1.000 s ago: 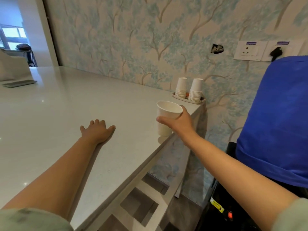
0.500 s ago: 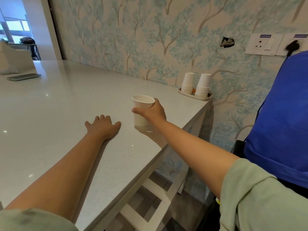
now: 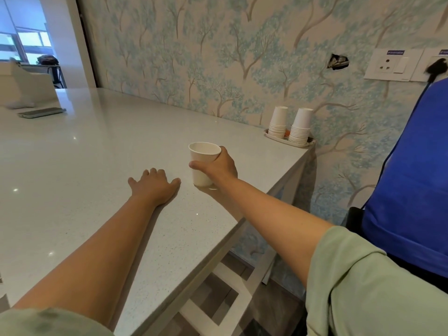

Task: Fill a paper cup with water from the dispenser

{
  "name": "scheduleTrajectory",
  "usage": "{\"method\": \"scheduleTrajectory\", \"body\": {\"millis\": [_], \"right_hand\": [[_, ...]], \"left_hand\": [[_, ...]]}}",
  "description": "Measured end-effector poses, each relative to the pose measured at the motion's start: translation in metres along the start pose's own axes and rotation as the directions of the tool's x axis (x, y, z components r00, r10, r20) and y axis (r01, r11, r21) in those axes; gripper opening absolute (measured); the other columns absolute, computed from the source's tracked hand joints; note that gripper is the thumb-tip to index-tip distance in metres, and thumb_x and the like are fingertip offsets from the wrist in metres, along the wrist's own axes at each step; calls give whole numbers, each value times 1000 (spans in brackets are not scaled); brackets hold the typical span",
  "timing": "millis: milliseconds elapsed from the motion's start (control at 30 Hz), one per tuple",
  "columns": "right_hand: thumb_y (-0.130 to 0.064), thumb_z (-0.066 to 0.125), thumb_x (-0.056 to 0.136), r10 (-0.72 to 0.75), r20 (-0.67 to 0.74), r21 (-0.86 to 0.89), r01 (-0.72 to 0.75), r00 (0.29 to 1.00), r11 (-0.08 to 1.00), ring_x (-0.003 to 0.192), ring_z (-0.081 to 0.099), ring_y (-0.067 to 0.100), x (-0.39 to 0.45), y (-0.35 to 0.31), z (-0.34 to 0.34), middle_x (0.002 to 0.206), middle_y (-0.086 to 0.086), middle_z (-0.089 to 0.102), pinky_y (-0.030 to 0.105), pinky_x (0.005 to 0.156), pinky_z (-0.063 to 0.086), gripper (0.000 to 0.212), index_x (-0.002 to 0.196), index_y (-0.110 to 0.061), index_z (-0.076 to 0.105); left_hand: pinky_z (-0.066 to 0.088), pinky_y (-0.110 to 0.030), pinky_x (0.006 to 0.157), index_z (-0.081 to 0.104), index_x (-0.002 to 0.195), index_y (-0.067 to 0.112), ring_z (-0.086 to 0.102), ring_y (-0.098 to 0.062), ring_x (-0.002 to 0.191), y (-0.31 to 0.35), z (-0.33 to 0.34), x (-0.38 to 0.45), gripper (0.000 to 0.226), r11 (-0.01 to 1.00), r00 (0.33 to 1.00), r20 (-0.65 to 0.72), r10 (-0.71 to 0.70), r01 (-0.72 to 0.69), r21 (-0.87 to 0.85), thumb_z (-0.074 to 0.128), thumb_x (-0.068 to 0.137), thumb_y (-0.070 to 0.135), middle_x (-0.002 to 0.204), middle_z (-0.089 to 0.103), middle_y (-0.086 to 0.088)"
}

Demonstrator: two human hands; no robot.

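A white paper cup (image 3: 201,163) stands upright on the pale countertop (image 3: 80,166), its base touching the surface. My right hand (image 3: 219,167) is wrapped around its right side. Whether there is water in it I cannot see. My left hand (image 3: 155,186) lies flat, palm down, on the countertop just left of the cup, fingers spread and holding nothing. The water dispenser (image 3: 412,180) stands at the right edge of the view, draped in a blue cloth, its taps hidden.
Two stacks of upside-down paper cups (image 3: 289,126) sit in a tray at the counter's far right corner by the wallpapered wall. A phone (image 3: 41,112) lies far left on the counter. Wall sockets (image 3: 392,65) are above the dispenser. The counter edge runs diagonally below my right arm.
My right hand has carried the cup from over the counter's right edge leftward and set it down on the countertop near my left hand. The left hand stayed flat.
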State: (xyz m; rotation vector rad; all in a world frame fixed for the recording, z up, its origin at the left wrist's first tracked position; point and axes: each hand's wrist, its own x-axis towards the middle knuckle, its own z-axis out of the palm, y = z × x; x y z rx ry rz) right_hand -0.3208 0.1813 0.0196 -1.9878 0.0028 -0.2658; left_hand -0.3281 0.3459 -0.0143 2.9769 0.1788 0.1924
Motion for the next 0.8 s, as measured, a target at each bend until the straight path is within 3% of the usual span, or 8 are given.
{"method": "scheduleTrajectory", "body": {"millis": [300,433,600,800], "right_hand": [[-42,81,58,-20,19,4,20,1000,1000,95,51,18,-5,0,6,123,2,57,35,75,45,85,127,-19,38],[-41,83,58,-29,26,15,29,999,999,113,55,24,-9,2,1,130,3,54,41,86,51,93,134,-20,34],[-40,83,60,-46,34,32,44,998,999,125,48,26,-9,5,-9,140,6,46,43,99,45,94,137,-21,31],[-38,83,62,-68,15,65,67,998,996,126,45,25,-16,-2,-25,140,7,44,43,103,42,95,139,-21,30]], "left_hand": [[21,-61,108,47,126,9,37,-30,130,1,-2,-2,61,1000,1000,2,2,-2,-2,27,90,54,138,46,-13],[21,-61,108,48,124,10,38,-30,129,1,-2,-3,60,1000,1000,-7,4,-4,-18,28,90,54,136,48,-13],[21,-61,108,50,120,9,39,-31,128,0,-1,-1,58,1000,1000,3,1,0,-30,29,89,54,134,49,-13],[24,-59,107,49,122,9,40,-29,127,-2,-1,0,55,998,999,-53,0,-4,-67,35,88,51,134,50,-11]]}}
